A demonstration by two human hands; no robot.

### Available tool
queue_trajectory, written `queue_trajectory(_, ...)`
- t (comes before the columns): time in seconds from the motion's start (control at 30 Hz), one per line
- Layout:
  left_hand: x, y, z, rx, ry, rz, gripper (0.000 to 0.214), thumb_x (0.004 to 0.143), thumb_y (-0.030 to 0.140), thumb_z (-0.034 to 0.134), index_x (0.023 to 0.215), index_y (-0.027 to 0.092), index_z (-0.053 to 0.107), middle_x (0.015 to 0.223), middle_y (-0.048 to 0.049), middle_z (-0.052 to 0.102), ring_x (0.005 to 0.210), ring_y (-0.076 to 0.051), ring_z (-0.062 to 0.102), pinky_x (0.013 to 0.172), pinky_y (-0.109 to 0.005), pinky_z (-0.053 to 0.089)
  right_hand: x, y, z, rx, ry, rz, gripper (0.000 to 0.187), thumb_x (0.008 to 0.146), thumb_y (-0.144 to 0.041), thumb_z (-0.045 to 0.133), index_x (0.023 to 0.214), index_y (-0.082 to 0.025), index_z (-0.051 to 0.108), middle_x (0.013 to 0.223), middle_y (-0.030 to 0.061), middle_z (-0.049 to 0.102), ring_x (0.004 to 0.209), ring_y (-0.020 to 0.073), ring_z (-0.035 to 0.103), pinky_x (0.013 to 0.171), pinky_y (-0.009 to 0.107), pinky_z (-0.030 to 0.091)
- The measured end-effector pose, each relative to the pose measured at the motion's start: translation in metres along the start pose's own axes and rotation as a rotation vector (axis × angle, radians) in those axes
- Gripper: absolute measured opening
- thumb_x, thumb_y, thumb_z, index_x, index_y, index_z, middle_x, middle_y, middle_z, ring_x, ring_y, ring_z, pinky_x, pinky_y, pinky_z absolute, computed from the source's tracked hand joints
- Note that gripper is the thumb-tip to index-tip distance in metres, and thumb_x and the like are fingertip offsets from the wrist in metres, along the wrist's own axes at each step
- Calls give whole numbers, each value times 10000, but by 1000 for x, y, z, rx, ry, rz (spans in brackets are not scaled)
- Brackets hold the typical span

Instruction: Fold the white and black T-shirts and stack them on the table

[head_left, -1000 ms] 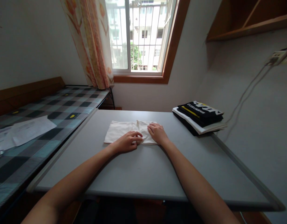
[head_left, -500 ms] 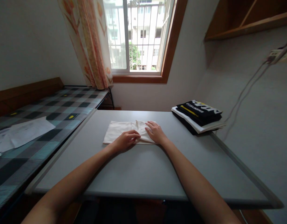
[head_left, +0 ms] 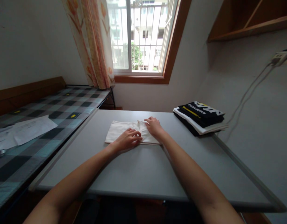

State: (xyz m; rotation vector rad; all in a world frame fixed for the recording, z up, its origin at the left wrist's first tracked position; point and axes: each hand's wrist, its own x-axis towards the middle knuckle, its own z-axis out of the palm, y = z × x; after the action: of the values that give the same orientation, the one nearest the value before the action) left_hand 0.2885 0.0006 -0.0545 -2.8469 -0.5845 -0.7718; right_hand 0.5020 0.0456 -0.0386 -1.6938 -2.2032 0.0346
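A folded white cloth [head_left: 125, 132] lies flat on the grey bench [head_left: 145, 168], well left of the stack of folded black and white garments [head_left: 199, 116]. The left hand [head_left: 128, 140] rests on the cloth's near edge, fingers curled, pinching nothing that I can make out. The right hand [head_left: 154, 126] lies flat and open on the cloth's right end. The cloth looks light, soft and limp; it is probably best taken by a corner or folded edge.
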Motion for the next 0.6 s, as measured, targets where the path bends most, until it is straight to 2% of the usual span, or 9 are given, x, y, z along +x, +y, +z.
queue_trajectory(0.1, 0, -1, -3, 27, -49, 25, 177, 920, 218, 524, 1028, 241, 662, 992, -8, 699, 850, -138, 604, 815, -295, 398, 17, -5, 4, -2, -71, 89, 356, 939, -367, 489, 1235, -248, 647, 1215, 133, 580, 1127, 281, 519, 924, 384, 396)
queue_trajectory(0.2, 0, -1, -5, 69, -100, 50, 170, 938, 234, 498, 1011, 227, 651, 963, -12, 705, 851, -146, 602, 817, -301, 386, 23, -9, 11, -9, -105, 140, 304, 906, -384, 545, 1145, -263, 688, 1202, 124, 576, 1126, 291, 516, 909, 394, 397)
queue_trajectory(0.4, 3, 0, -4, 148, -162, 72, 172, 938, 232, 483, 859, 205, 633, 858, -24, 680, 806, -158, 587, 788, -316, 377, 15, -12, 20, -19, 48, 100, 239, 940, -342, 505, 1030, -225, 692, 1143, 106, 615, 1089, 251, 520, 888, 360, 366)
queue_trajectory(0.6, 2, -2, -11, 152, -85, 66, 136, 891, 170, 502, 910, 189, 634, 869, -37, 653, 768, -153, 562, 753, -293, 396, 21, -15, 11, 22, 103, 52, 249, 985, -310, 418, 1060, -202, 629, 1048, 91, 696, 1029, 225, 575, 910, 354, 306)
